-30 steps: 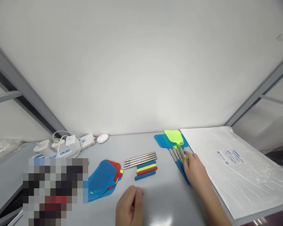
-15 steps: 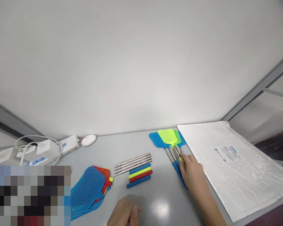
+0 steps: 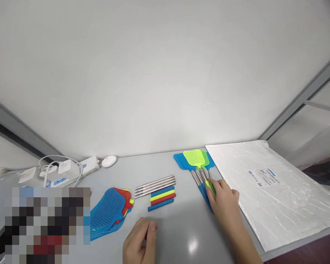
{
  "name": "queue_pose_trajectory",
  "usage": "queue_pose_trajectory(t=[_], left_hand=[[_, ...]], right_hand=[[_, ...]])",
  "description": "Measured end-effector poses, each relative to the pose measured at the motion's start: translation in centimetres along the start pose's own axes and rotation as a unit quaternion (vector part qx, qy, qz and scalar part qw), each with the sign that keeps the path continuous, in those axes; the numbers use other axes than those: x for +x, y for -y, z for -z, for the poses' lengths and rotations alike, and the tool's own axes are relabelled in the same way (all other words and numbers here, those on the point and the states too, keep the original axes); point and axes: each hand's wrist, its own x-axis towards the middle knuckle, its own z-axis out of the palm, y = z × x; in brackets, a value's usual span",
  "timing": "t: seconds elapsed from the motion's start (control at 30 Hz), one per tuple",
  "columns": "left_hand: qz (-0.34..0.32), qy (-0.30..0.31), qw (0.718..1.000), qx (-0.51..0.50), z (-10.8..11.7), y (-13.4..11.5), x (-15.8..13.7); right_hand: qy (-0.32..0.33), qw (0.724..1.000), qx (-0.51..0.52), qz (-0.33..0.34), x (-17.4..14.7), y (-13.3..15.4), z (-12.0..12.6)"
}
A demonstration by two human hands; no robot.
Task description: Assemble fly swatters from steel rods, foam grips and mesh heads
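At the right of the table lies a fan of assembled fly swatters (image 3: 194, 158) with blue, yellow and green heads, metal shafts and coloured grips. My right hand (image 3: 224, 196) is closed over their lower ends, thumb and fingers round a yellow-green handle (image 3: 210, 186); blue handles (image 3: 204, 194) lie beside it. My left hand (image 3: 141, 240) rests near the front edge, fingers curled in with nothing in them. In front of it lie loose handle sleeves (image 3: 162, 198) in blue, yellow and red, with several metal rods (image 3: 155, 185) behind. Loose swatter heads (image 3: 108, 211) are stacked at the left.
A flat white plastic-wrapped package (image 3: 291, 205) with a label covers the table's right side. On the back left are a power strip (image 3: 89, 165) with plugs and cables, and a white oval device (image 3: 109, 161). A pixelated patch hides the lower left. A wall stands behind.
The view has shifted slightly. My right hand has slid a little down the handles, showing more of the yellow-green one. My left hand has come further into view, still curled.
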Motion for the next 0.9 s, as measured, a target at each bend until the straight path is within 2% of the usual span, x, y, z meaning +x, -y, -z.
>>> queue_pose_trajectory(t=[0.1, 0.17, 0.27, 0.37, 0.47, 0.67, 0.9], left_hand=[[-0.031, 0.002, 0.999, 0.032, 0.0, 0.5, 0.2], [-0.063, 0.003, 0.995, 0.082, -0.2, 0.8, 0.5], [-0.079, -0.009, 0.98, 0.182, -0.6, 0.8, 0.6], [-0.051, -0.017, 0.965, 0.258, -1.0, 0.6, 0.4], [-0.022, -0.011, 0.956, 0.294, -1.3, 0.2, -0.1], [-0.008, 0.0, 0.958, 0.287, -0.4, -0.4, -1.4], [0.016, 0.022, 0.962, 0.272, 0.9, 0.2, -3.2]], right_hand=[[-0.035, 0.999, 0.024, 0.026, -0.2, 0.2, 0.5], [-0.027, 0.996, 0.036, 0.076, 0.1, 0.9, 1.2], [0.052, 0.978, 0.036, 0.196, 1.3, 3.0, 2.5], [0.157, 0.934, 0.021, 0.321, 3.4, 6.0, 3.6], [0.191, 0.897, -0.008, 0.399, 6.0, 9.2, 3.5], [0.202, 0.865, 0.006, 0.459, 9.7, 13.8, 0.4], [0.242, 0.849, 0.025, 0.47, 10.7, 14.6, -2.1]])
